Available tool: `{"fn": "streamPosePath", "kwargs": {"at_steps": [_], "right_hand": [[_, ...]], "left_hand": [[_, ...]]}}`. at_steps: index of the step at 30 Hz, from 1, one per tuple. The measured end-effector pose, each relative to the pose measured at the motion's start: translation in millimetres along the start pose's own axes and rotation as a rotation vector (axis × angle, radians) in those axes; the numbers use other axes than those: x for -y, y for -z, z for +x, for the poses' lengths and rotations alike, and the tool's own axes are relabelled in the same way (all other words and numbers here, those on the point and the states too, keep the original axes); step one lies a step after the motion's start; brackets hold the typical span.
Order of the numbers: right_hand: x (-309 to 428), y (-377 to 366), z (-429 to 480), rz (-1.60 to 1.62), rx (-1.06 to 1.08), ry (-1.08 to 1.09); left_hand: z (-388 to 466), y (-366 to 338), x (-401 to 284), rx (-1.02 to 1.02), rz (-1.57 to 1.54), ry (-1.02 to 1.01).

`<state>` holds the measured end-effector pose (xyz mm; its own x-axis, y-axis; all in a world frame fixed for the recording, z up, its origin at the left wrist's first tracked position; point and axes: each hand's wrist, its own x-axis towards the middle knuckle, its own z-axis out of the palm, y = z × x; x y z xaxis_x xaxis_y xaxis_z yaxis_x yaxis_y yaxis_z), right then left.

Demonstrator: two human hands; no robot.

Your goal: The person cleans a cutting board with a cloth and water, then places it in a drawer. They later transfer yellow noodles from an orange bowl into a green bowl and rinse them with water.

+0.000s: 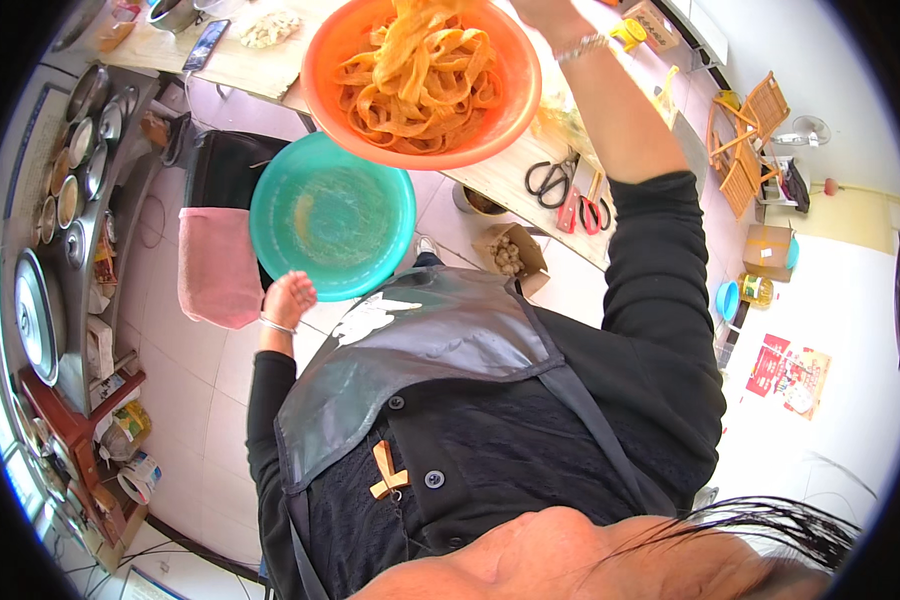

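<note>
An orange plastic basin (319, 90) on the wooden table holds a heap of wide, flat orange-brown strips (427, 97), like tofu skin or noodles. Some strips rise in a bunch past the top edge of the picture. My right hand (544, 13), with a bracelet at its wrist, reaches over the basin's far right side; its fingers are cut off, so its grip is hidden. Lower left, my left hand (291, 298) hovers by the near rim of a green basin (337, 217), its fingers loosely bent with nothing seen in them. A little cloudy residue lies in that basin.
Black-handled scissors (551, 184) and red-handled scissors (591, 214) lie on the wooden table (487, 180). A phone (207, 45) and pale slices (270, 30) are farther left. A pink towel (221, 266) hangs beside the green basin. A cardboard box (529, 259) stands on the floor.
</note>
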<state>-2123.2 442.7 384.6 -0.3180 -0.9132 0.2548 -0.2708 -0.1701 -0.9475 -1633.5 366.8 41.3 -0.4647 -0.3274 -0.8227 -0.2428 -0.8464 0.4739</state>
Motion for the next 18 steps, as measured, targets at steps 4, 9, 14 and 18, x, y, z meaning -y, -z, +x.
{"fn": "streamPosePath", "kwargs": {"at_steps": [4, 9, 14, 18], "right_hand": [[-87.8, 34.8, -44.4, -0.851, 0.586, -0.351], [-112.9, 9.6, -167.0, -0.474, -0.305, -0.354], [-148.4, -38.3, -307.9, -0.162, -0.536, -0.734], [-141.3, -99.6, -373.2, -0.026, -0.386, -0.945]], "left_hand": [[26.4, 42.4, 51.4, -0.151, -0.037, 0.158], [52.6, 87.6, 80.4, -0.316, 0.136, 0.174], [81.4, 105.6, 100.6, -0.408, -0.098, 0.264], [98.7, 91.4, 104.0, -0.269, -0.238, 0.248]]}}
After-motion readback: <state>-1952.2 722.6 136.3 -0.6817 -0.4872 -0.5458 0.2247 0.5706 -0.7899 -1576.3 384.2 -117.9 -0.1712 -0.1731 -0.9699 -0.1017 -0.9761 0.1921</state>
